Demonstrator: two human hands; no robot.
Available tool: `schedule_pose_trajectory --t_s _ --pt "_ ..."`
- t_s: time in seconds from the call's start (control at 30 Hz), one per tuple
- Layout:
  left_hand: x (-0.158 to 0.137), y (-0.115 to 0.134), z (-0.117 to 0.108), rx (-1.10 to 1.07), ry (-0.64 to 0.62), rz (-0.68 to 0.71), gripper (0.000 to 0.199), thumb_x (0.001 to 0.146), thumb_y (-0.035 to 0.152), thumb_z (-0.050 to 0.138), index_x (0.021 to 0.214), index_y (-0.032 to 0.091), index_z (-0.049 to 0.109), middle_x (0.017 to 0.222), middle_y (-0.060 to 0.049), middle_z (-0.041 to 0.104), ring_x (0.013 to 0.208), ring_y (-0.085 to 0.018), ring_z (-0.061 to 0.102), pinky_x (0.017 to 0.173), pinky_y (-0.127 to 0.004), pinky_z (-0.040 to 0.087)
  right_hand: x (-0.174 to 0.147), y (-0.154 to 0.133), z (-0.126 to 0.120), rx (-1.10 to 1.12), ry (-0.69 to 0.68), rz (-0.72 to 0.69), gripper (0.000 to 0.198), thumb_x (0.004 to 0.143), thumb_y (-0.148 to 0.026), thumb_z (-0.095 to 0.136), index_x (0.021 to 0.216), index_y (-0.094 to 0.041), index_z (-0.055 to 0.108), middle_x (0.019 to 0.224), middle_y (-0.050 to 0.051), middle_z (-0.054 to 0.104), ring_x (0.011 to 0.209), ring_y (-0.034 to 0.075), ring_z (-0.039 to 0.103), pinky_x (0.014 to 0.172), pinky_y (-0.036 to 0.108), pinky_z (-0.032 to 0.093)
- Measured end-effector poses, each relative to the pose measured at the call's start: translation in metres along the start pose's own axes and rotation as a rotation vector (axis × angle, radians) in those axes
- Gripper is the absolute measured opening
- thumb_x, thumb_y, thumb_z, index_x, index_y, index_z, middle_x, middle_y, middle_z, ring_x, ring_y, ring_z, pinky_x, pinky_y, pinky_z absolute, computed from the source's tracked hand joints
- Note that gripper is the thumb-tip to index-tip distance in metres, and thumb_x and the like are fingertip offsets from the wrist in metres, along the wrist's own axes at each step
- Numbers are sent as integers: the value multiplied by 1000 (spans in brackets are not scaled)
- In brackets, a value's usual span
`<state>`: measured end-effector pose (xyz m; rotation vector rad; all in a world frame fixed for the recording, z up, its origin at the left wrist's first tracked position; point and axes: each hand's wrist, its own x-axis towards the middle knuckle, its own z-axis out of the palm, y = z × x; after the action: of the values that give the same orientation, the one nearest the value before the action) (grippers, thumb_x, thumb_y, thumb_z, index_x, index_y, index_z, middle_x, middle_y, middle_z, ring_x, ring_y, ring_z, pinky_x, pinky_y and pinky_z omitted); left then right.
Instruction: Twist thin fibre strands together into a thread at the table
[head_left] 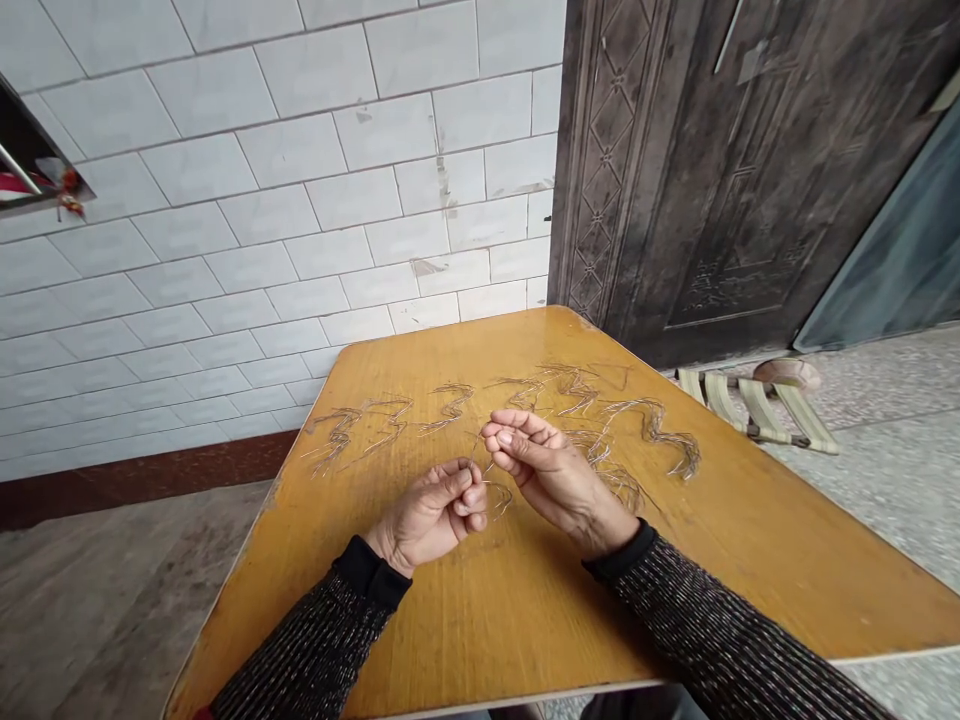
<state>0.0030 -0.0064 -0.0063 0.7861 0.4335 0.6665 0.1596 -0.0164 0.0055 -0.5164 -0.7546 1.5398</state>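
A thin wire (475,450) runs between my two hands above the middle of the table. My left hand (439,510) pinches its lower part between thumb and forefinger, the other fingers curled in. Higher and to the right, my right hand (551,470) pinches the upper end with its fingertips. Parts of the wire are hidden by the fingers. Beneath the hands, a curved bit of wire (501,497) shows, but I cannot tell whether it belongs to the held piece. Just behind my right hand lie loose bent wires (626,487).
Several bundles of zigzag wire lie across the wooden table (480,620), among them a left bundle (341,432) and a right bundle (667,440). A tiled wall (300,200) stands behind, a dark door (720,200) at right. A strap-seated stool (765,410) is beside the table.
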Motion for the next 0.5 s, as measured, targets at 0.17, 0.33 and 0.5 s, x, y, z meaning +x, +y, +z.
schedule_pose_trajectory --t_s 0.17,0.33,0.5 --pt "3 -4 0 2 69 73 25 61 26 76 74 15 58 55 7 40 48 -3 34 50 -17 33 0 1 1 58 49 -24 25 59 -18 76 81 -19 64 79 0 67 67 6 61 62 14 51" --pt "4 -3 2 15 133 104 32 58 25 78 81 15 58 55 7 42 48 -2 36 50 -16 34 1 -3 0 75 85 -62 24 58 -17 76 79 -19 64 79 0 67 66 6 61 60 14 51" --pt "3 -3 4 19 129 101 29 59 24 78 77 13 60 54 6 44 47 -2 38 49 -16 35 0 -2 1 77 80 -56 23 59 -17 76 80 -19 65 79 0 67 67 6 61 61 14 51"
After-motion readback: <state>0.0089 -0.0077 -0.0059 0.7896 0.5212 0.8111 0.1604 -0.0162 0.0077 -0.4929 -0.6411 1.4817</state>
